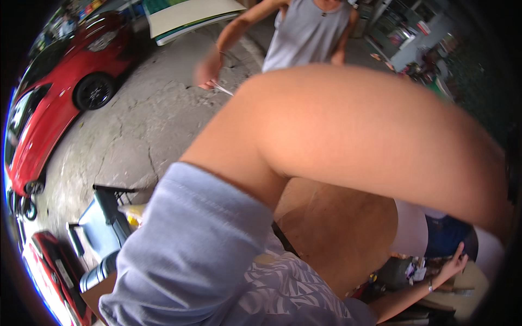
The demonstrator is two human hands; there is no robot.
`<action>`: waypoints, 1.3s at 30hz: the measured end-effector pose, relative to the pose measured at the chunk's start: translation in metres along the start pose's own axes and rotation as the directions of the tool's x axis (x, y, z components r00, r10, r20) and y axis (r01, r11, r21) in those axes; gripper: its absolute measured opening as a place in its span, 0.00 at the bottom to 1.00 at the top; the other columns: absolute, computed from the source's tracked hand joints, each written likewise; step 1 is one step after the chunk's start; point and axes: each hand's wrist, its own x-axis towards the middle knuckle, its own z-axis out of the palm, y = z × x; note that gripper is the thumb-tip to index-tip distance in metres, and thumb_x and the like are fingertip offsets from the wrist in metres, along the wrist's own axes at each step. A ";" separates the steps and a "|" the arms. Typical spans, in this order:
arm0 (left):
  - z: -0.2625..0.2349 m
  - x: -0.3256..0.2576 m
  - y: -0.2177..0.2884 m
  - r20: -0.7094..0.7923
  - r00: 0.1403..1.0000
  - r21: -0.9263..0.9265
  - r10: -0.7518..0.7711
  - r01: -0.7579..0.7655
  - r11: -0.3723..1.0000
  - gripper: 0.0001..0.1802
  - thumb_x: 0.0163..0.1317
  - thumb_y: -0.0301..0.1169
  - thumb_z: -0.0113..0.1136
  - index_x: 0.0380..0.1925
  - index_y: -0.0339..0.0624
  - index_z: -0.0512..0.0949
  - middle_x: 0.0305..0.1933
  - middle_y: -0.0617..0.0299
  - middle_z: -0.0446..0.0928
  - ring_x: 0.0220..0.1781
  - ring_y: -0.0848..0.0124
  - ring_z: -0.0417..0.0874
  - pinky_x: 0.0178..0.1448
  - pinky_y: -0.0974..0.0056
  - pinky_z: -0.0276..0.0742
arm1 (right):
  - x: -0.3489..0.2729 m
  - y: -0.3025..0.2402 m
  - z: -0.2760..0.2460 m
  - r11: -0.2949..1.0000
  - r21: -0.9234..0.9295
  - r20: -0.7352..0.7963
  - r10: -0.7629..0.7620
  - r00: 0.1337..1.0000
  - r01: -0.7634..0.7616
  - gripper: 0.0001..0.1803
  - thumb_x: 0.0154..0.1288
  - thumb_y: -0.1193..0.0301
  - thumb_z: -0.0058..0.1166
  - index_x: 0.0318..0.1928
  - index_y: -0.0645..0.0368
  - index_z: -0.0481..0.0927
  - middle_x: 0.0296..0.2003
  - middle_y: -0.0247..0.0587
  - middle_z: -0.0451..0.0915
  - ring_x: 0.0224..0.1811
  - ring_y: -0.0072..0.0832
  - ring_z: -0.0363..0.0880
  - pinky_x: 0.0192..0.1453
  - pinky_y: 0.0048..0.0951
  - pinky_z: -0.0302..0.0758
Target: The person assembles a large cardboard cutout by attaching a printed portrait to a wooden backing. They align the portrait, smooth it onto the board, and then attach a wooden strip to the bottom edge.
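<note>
Filling most of the view: a bare bent arm (353, 136) in a pale blue rolled sleeve (185, 244), crossing from lower left to the right edge, too close to tell whose. Behind it, cracked grey pavement (141, 125) with a red car (60, 92) parked at the left. At the top, another person in a grey sleeveless top (307, 32), one blurred hand (208, 70) lowered and gripping a thin pale stick-like thing (222, 88), kind unclear. Low at the right, a slim hand (454, 263) with a bracelet, fingers spread and released, hovering just above a cluttered counter (478, 282) strewn with small unclear items. Wearer's own hands not identifiable, so left and right states impossible to tell. At lower left, a blue folding chair (103, 223).
</note>
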 end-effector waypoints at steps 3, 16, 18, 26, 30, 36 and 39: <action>-0.006 0.001 -0.023 -0.036 0.999 -0.009 0.004 -0.005 1.000 0.18 0.60 0.42 0.64 0.46 0.44 0.84 0.45 0.54 0.86 0.51 0.56 0.85 0.56 0.46 0.75 | 0.007 -0.068 0.009 0.996 -0.019 0.054 0.083 0.995 -0.083 0.26 0.75 0.64 0.64 0.23 0.54 0.63 0.22 0.19 0.56 0.25 0.11 0.52 0.28 0.24 0.48; -0.002 0.035 -0.075 -0.129 0.991 0.068 -0.027 0.037 0.997 0.24 0.60 0.45 0.66 0.51 0.40 0.82 0.49 0.50 0.85 0.55 0.53 0.84 0.60 0.46 0.75 | -0.007 -0.177 0.065 0.965 0.133 0.037 0.222 0.974 -0.225 0.25 0.76 0.62 0.64 0.25 0.54 0.65 0.25 0.21 0.63 0.28 0.13 0.56 0.32 0.22 0.57; 0.005 0.048 -0.081 -0.162 0.986 0.079 -0.024 0.037 0.996 0.25 0.60 0.45 0.66 0.52 0.39 0.82 0.50 0.49 0.85 0.55 0.52 0.84 0.60 0.46 0.75 | -0.012 -0.197 0.073 0.971 -0.002 0.003 0.240 0.971 -0.240 0.26 0.76 0.61 0.64 0.24 0.55 0.64 0.25 0.22 0.63 0.28 0.15 0.56 0.31 0.24 0.57; 0.014 0.113 -0.117 -0.296 0.954 0.160 -0.047 0.098 0.982 0.29 0.60 0.46 0.68 0.56 0.37 0.81 0.52 0.47 0.84 0.57 0.50 0.84 0.62 0.46 0.75 | 0.001 -0.263 0.131 0.953 0.281 0.188 0.059 0.980 -0.111 0.24 0.75 0.60 0.63 0.50 0.75 0.82 0.46 0.45 0.85 0.47 0.25 0.76 0.58 0.30 0.72; -0.005 0.115 -0.134 -0.459 0.887 0.160 -0.040 0.127 0.979 0.31 0.60 0.47 0.68 0.57 0.36 0.81 0.54 0.46 0.84 0.58 0.49 0.83 0.64 0.46 0.75 | 0.010 -0.253 0.149 0.900 0.405 0.191 0.086 0.978 -0.159 0.26 0.75 0.60 0.63 0.55 0.76 0.80 0.51 0.48 0.85 0.51 0.29 0.78 0.62 0.30 0.71; -0.003 -0.145 -0.084 -0.328 0.644 -0.369 -0.691 0.586 0.721 0.24 0.74 0.45 0.62 0.54 0.34 0.82 0.48 0.47 0.87 0.51 0.61 0.86 0.60 0.60 0.76 | 0.013 -0.239 0.150 0.766 0.485 0.315 0.296 0.902 -0.421 0.26 0.73 0.61 0.65 0.54 0.76 0.80 0.48 0.46 0.85 0.48 0.29 0.80 0.59 0.29 0.74; -0.001 -0.235 -0.045 -0.091 0.353 -0.369 -0.931 0.856 0.361 0.24 0.78 0.46 0.55 0.50 0.35 0.85 0.47 0.47 0.87 0.44 0.59 0.87 0.54 0.56 0.79 | 0.013 -0.236 0.149 0.671 0.536 0.341 0.383 0.858 -0.512 0.23 0.72 0.60 0.66 0.52 0.71 0.81 0.44 0.41 0.85 0.43 0.25 0.82 0.46 0.24 0.79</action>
